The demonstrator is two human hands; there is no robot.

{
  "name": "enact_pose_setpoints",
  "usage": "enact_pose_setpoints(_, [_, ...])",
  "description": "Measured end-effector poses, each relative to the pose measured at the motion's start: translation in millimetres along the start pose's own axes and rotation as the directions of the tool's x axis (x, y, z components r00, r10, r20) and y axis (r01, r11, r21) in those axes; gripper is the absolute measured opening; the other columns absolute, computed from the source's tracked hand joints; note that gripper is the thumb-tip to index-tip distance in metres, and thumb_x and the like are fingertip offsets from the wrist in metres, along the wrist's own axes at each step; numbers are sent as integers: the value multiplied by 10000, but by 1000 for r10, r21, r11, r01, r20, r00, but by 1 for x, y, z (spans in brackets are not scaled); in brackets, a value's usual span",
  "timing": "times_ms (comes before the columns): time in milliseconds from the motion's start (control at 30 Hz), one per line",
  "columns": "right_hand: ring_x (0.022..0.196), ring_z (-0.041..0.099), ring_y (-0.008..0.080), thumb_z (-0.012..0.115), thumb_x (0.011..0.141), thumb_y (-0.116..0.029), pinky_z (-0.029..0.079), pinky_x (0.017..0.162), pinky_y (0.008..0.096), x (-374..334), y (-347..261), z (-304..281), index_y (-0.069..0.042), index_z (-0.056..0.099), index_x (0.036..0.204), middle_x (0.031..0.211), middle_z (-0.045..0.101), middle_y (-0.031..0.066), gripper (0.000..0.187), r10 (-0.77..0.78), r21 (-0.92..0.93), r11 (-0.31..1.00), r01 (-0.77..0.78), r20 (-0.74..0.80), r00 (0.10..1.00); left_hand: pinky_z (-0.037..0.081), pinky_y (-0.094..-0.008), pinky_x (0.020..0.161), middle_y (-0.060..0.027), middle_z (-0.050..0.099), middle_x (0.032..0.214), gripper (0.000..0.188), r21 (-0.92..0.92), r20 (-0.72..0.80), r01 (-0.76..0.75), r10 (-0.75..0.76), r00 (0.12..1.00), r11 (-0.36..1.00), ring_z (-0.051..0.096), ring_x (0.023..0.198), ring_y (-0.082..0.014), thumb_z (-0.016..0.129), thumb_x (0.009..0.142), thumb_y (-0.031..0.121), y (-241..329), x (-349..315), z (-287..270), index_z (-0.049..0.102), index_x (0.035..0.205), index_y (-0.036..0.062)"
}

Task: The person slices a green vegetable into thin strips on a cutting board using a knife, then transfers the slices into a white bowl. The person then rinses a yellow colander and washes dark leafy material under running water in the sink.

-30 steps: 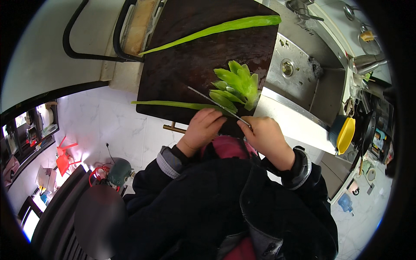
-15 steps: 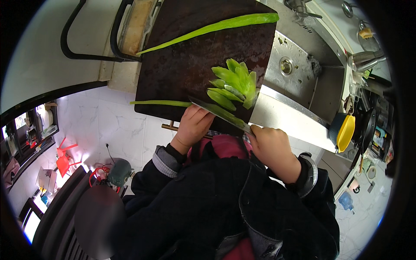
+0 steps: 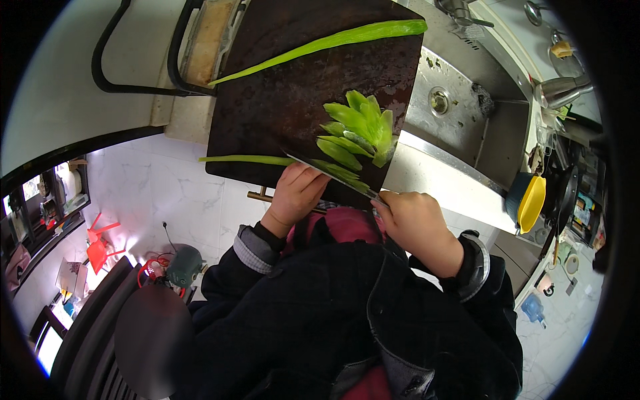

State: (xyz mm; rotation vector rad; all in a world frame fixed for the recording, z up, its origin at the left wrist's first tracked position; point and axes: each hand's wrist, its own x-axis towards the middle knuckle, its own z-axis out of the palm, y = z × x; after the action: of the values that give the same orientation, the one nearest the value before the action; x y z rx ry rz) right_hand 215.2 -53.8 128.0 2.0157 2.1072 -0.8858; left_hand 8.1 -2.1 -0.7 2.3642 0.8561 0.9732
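Observation:
My right hand (image 3: 417, 223) is closed round the handle of a kitchen knife (image 3: 327, 172), its blade slanting up to the left. My left hand (image 3: 295, 195) presses bent fingers against a long, thin green stalk (image 3: 247, 159), which looks like peeled celtuce, close beside the blade. Some green pieces lie along the blade's right side. Beyond it, thin pointed green slices (image 3: 360, 127) overlap in a fan on the dark cutting board (image 3: 280, 107). A second, whole celtuce stalk (image 3: 327, 44) lies across the board's far part.
Right of the board is a steel sink (image 3: 460, 100) with scraps around its drain. A yellow and dark container (image 3: 532, 204) stands on the counter to the right. Black curved metal bars (image 3: 175, 53) stand at the board's left edge. A red stool (image 3: 99, 247) is low at the left.
The knife and my right hand have shifted slightly left and toward the stalk's thin end. Both hands keep their grips; the slices and the far stalk stay put.

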Motion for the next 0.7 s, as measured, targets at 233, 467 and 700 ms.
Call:
enact_pose_setpoints(233, [570, 599, 340, 574, 865, -263, 475, 519, 418, 27, -6, 20, -56, 635, 802, 609, 595, 156, 224, -9, 37, 999, 10, -51, 999, 461, -358, 833, -37, 602, 1018, 289, -8, 8, 0, 0, 1000, 1000, 548, 983, -233, 651, 676, 33, -1, -1, 0, 662, 964, 55])
enact_pose_setpoints(467, [566, 597, 338, 569, 870, -250, 475, 527, 419, 8, -3, -4, -43, 648, 821, 608, 598, 156, 227, -30, 48, 998, 30, -7, 1000, 466, -362, 831, -42, 599, 1015, 288, -7, 6, -16, 16, 1000, 1000, 551, 970, -234, 649, 680, 32, -2, -2, 0, 659, 968, 49])
enact_pose_setpoints(700, [559, 593, 347, 553, 881, -264, 474, 529, 431, 26, -1, 31, -50, 648, 826, 607, 600, 158, 240, -20, 102, 995, 26, -61, 998, 466, -368, 832, -49, 596, 1003, 280, -1, 31, -3, 3, 1000, 1000, 552, 960, -244, 657, 679, 41, -1, -3, -1, 658, 959, 54])
